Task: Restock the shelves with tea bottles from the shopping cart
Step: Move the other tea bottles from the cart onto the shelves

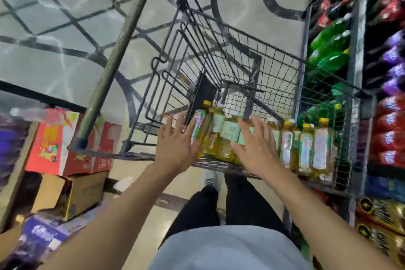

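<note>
Amber tea bottles with yellow caps [221, 136] are stood upright just beyond both spread, empty fingers [254, 125]; the left hand [175, 147] is touching one, the right hand [256, 149] hovering.

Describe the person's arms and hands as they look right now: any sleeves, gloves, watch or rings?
Both arms are bare along all of their visible length, with no sleeve showing. The left hand and right hand wear no gloves, and no watch, bracelet or ring can be made out, though the picture is motion-blurred. Below them show a light grey top and black trousers.
</note>
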### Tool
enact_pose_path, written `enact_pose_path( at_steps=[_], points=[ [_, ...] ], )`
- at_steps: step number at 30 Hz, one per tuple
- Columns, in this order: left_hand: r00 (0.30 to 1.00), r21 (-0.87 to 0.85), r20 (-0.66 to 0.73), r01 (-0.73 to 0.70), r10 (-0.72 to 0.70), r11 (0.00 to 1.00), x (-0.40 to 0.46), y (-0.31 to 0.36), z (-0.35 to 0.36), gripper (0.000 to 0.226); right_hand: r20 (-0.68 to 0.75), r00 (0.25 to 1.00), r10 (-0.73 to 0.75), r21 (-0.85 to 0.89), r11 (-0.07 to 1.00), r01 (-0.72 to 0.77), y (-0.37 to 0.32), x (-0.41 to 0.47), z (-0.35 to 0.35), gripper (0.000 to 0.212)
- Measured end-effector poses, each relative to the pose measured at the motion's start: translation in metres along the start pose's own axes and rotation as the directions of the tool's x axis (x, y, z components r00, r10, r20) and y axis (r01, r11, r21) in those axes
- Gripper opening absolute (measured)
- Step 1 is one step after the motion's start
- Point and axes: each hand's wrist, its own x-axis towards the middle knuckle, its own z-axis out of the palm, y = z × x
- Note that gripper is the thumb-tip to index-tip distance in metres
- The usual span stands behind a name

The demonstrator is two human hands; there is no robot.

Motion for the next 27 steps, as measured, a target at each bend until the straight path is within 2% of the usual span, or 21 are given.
enact_pose_path(
  at_steps=[5, 9, 13, 17, 22, 27],
  points=[
    [0.987, -0.027, 0.129, 0.095, -0.09, 0.995, 0.036, 0.007, 0.031, 0.073, 0.148, 0.988, -0.046, 0.048, 0.998, 0.04, 0.007, 0.08, 0.023, 0.079],
    [0.977, -0.161, 0.16, 0.164, -0.138, 0.973, 0.064, 0.012, 0.053, 0.078, 0.211, 0.974, -0.076, 0.261, 0.965, 0.019, 0.01, 0.143, 0.053, 0.083],
    [0.964, -0.319, 0.189, 0.24, -0.186, 0.917, 0.082, 0.016, 0.077, 0.08, 0.233, 0.972, 0.007, 0.393, 0.914, -0.101, 0.015, 0.177, 0.086, 0.075],
    [0.956, -0.314, 0.169, 0.283, -0.24, 0.906, 0.097, 0.018, 0.091, 0.078, 0.271, 0.963, -0.006, 0.462, 0.878, -0.124, 0.022, 0.19, 0.115, 0.069],
    [0.944, -0.336, 0.138, 0.33, -0.3, 0.882, 0.101, 0.024, 0.098, 0.082, 0.305, 0.952, -0.003, 0.535, 0.828, -0.168, 0.02, 0.206, 0.128, 0.088],
    [0.925, -0.366, 0.145, 0.381, -0.352, 0.849, 0.107, 0.025, 0.105, 0.097, 0.365, 0.931, -0.025, 0.575, 0.792, -0.205, 0.016, 0.227, 0.131, 0.109]
  ],
)
